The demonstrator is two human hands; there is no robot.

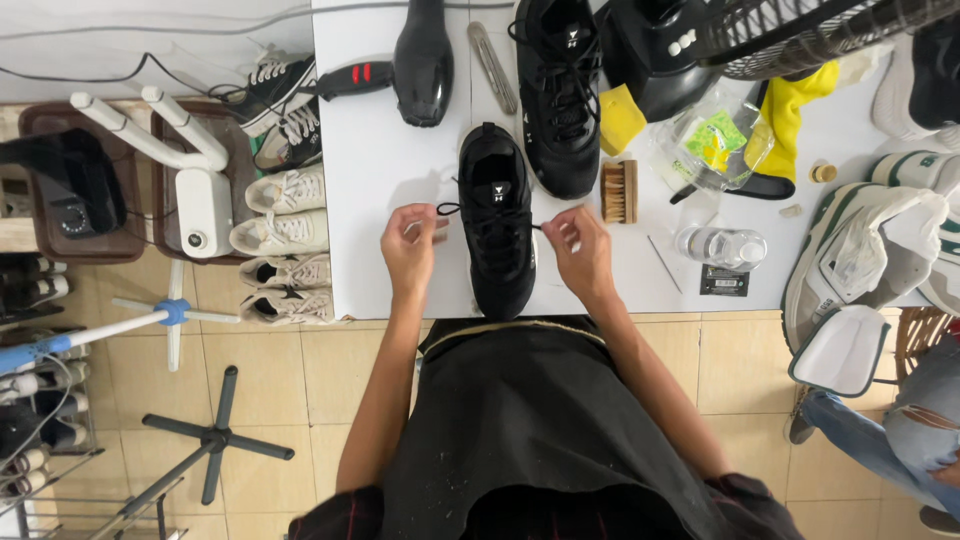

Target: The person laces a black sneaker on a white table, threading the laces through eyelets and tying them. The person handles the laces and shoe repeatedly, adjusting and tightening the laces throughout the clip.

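Left hand (408,243) is pinched shut on one end of the black lace (447,209), pulling it out toward 9 o'clock from the shoe. Right hand (578,245) has its fingers closed on the other lace end on the 3 o'clock side, though the lace itself is pretty hard to make out there against the skin. Both sit either side of the black sneaker (497,225), which lies flat on the white desk (380,150) near the front edge, toe toward the person.

Looks to me like the lacing step, ends drawn out even. I'd say the next move needs steady tension on both sides and a cross over the tongue.

Further out: its mate, a second black sneaker (558,90), at 1 o'clock, a wooden brush (619,190) at 2 o'clock, a water bottle (722,246) at 3 o'clock, and a black shoe tree (423,62) at 11 o'clock.
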